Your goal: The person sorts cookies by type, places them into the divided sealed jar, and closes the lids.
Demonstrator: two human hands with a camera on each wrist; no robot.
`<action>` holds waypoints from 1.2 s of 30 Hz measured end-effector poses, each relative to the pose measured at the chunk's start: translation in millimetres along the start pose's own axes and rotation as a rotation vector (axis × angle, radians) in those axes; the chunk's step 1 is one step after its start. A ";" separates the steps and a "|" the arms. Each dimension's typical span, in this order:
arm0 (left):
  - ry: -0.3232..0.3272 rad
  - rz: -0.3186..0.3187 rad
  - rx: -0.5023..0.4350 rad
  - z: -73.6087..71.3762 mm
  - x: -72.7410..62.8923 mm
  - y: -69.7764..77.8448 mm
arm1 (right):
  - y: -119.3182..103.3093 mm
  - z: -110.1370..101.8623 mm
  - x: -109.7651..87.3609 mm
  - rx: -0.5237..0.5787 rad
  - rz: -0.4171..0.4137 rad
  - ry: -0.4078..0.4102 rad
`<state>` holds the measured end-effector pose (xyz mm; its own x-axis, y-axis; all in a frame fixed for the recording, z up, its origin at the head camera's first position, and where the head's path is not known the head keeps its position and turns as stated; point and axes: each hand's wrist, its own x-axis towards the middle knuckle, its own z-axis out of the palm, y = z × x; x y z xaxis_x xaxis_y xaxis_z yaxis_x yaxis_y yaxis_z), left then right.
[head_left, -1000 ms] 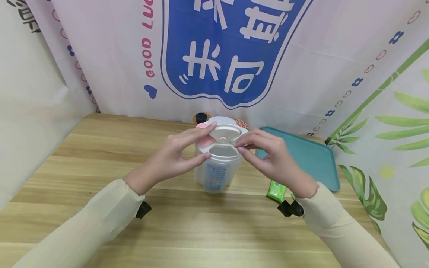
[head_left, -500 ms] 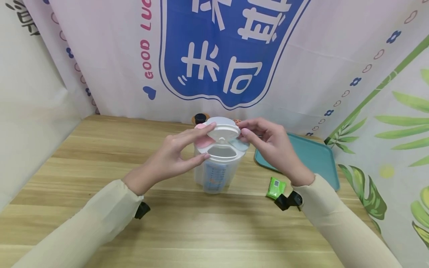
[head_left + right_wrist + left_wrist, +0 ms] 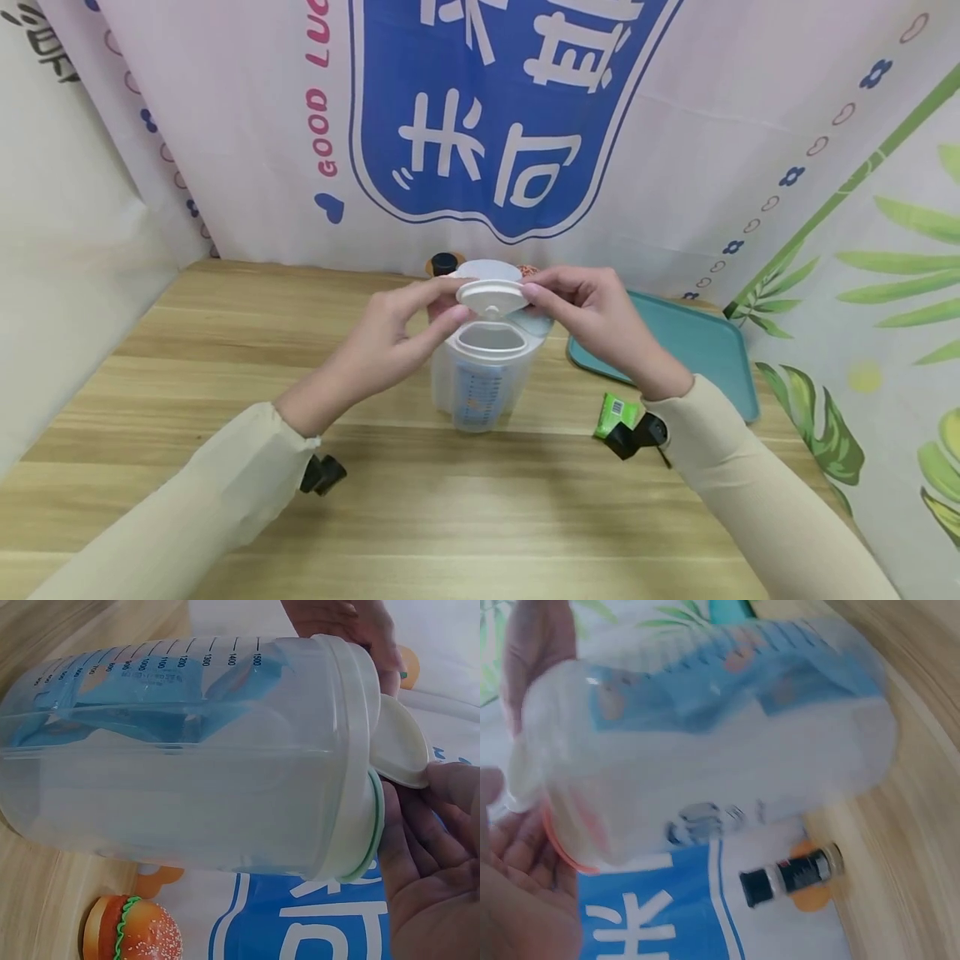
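A clear plastic storage container (image 3: 480, 392) with a measuring scale stands upright on the wooden table. Blue packets (image 3: 161, 690) show through its wall. Its lid has several coloured flaps; the white flap (image 3: 492, 296) nearest me is raised, baring the opening below. My left hand (image 3: 390, 337) holds this flap's left edge between thumb and fingers. At the opposite edge my right hand (image 3: 588, 315) pinches it, thumb in front and fingers behind, as the right wrist view shows. The flap's hinge side is partly hidden by the fingers.
A teal tray (image 3: 693, 354) lies to the right, with a green packet (image 3: 617, 415) in front of it. Behind the container are a small black-capped bottle (image 3: 791, 876) and a toy burger (image 3: 135, 930). A printed cloth (image 3: 667, 183) hangs at the table's back.
The right hand has left the opening's right rim and moved up to the flap. My left thumb has risen from the front rim to the flap's left edge.
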<state>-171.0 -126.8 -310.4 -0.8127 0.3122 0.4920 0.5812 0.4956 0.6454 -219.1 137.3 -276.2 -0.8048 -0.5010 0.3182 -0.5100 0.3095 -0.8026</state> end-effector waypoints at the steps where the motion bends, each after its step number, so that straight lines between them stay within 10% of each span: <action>1: 0.007 -0.021 -0.003 0.1 1.5 2.1 | -0.3 -0.7 -0.1 -0.002 0.000 -0.007; 14: -0.038 -0.162 -0.027 -6.0 11.5 9.7 | 2.1 -6.9 -1.7 0.041 0.061 -0.098; 36: -0.221 0.010 -0.003 -19.5 10.0 -4.9 | 0.1 -12.5 -12.1 -0.159 -0.193 -0.264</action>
<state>-181.1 -141.9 -297.3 -0.7963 0.4871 0.3587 0.5891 0.4895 0.6430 -213.3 153.6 -273.8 -0.5933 -0.7478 0.2980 -0.7024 0.3001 -0.6454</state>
